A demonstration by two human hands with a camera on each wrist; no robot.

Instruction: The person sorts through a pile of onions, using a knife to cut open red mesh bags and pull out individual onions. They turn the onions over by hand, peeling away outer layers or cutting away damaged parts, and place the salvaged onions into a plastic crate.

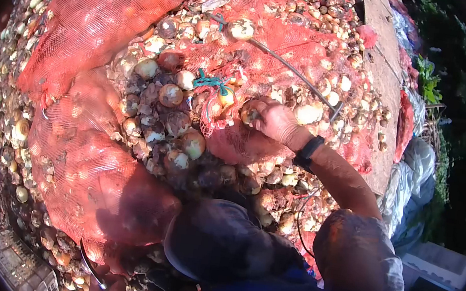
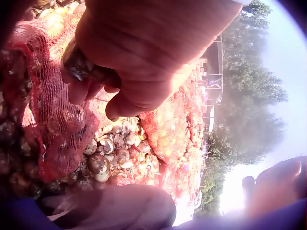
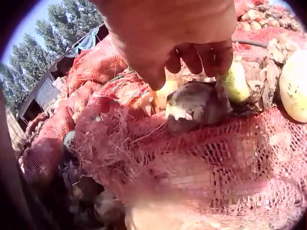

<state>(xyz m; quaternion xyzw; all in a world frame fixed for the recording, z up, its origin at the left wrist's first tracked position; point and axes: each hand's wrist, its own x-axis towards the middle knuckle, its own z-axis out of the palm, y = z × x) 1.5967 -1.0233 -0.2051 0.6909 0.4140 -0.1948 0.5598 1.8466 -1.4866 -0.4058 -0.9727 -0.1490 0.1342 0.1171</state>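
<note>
In the head view my right hand [image 1: 278, 123] reaches over the onion heap, its fingers and thumb at a brown-skinned onion [image 1: 250, 113]. The right wrist view shows this onion [image 3: 194, 106] under the bent fingers, at the edge of a red mesh bag [image 3: 230, 163]. My left hand [image 1: 108, 289] is low at the left, beside a thin curved metal tool [image 1: 91, 267]. In the left wrist view the left hand [image 2: 144, 52] curls round a dark piece with a shiny end [image 2: 76, 64]. Green twine [image 1: 210, 81] ties a bag's gathered neck near the right hand.
Large filled red mesh bags [image 1: 98, 21] lie at the left. Loose onions [image 1: 175, 122] and dry skins spread between them. A metal rod [image 1: 293, 72] with a hooked end lies beyond the right hand. A board [image 1: 380, 87] edges the heap at the right, with pale sheeting [image 1: 414, 172] beside it.
</note>
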